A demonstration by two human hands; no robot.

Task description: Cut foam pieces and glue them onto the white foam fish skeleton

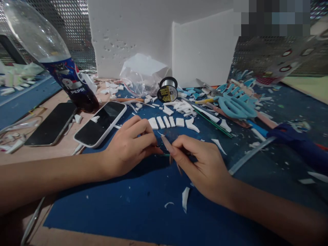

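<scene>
My left hand (pixel 132 145) is over the blue mat (pixel 123 208), its fingers curled in and their tips partly hidden. My right hand (pixel 205 164) faces it with thumb and forefinger pinched and long nails showing. A thin pale sliver shows by the right thumb tip, and a thin greenish strip lies low between the hands; what either hand grips is too small to make out. Just beyond my fingertips, several cut white foam pieces (pixel 180 122) lie in a row, a forked one (pixel 192 125) at the right end. Foam shavings (pixel 185 200) lie nearer me.
Two phones (pixel 52 124) and a tilted Pepsi bottle (pixel 71 80) stand at left. Behind the row are a line spool (pixel 167 90), a plastic bag (pixel 143 73) and upright white foam boards (pixel 202 51). Blue scissors (pixel 237 106), a dark blue-handled tool (pixel 292 138) and scraps crowd the right.
</scene>
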